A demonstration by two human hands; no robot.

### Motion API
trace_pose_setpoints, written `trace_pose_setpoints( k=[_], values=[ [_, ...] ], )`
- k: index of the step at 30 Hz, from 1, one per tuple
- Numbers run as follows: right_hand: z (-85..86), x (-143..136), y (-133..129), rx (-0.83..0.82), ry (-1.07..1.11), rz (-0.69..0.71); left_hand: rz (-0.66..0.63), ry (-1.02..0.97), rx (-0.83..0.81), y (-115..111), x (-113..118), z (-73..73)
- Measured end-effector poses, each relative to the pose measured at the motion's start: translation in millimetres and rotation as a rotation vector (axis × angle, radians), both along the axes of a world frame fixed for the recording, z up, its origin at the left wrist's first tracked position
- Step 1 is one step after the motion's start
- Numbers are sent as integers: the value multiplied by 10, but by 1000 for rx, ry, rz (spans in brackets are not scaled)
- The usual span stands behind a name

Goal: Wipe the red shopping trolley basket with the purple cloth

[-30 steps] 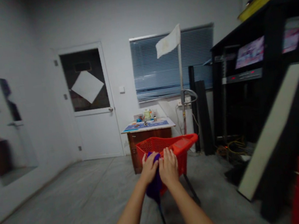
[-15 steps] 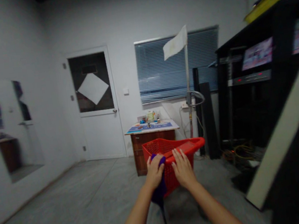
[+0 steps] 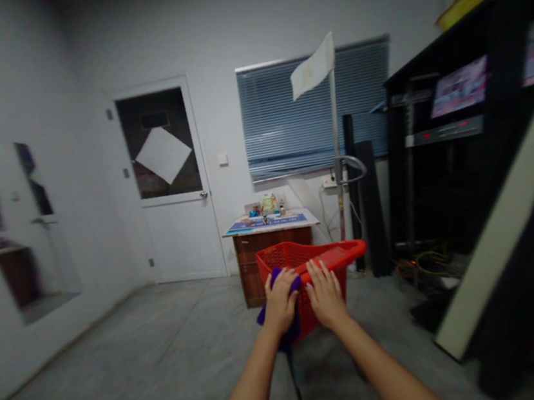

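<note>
- Your left hand (image 3: 280,300) and right hand (image 3: 326,295): bare, with slender fingers (image 3: 316,276).
- Your left forearm (image 3: 251,382) and right forearm (image 3: 384,368): bare to the view's lower edge, slim, narrowing toward the wrists (image 3: 341,322).

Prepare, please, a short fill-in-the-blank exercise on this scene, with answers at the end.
The left hand is on a ____ cloth.
The right hand is on a ____ basket.
The door stands to the ____ of the desk.
On the pole hangs a white ____.

Missing words: purple; red; left; flag.
</note>
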State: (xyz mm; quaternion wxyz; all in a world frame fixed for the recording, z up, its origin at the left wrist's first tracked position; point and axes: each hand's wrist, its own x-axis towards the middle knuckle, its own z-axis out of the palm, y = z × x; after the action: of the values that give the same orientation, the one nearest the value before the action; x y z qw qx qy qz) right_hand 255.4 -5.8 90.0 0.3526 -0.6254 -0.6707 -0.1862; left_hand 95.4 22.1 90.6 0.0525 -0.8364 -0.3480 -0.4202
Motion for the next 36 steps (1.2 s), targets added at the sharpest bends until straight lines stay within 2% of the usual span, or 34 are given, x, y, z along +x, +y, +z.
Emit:
trace_pose_setpoints(
  k=[6,11,18,24,31,36],
  values=[
    [-33,-5,34,29,19,23,132,-178,-63,50,-6,-100],
    [-66,-7,50,78,14,27,30,-57,-28,31,1,-19],
    [-54,-61,28,65,22,11,109,-116,-37,15,-61,-50],
    [-28,-96,27,35,12,8,59,-42,18,-9,-8,-5],
    [-3,-120,9,-7,11,-1,159,-93,-16,34,-99,-61],
    [0,-140,12,-22,15,-2,108,11,17,-8,-64,2]
  ],
)
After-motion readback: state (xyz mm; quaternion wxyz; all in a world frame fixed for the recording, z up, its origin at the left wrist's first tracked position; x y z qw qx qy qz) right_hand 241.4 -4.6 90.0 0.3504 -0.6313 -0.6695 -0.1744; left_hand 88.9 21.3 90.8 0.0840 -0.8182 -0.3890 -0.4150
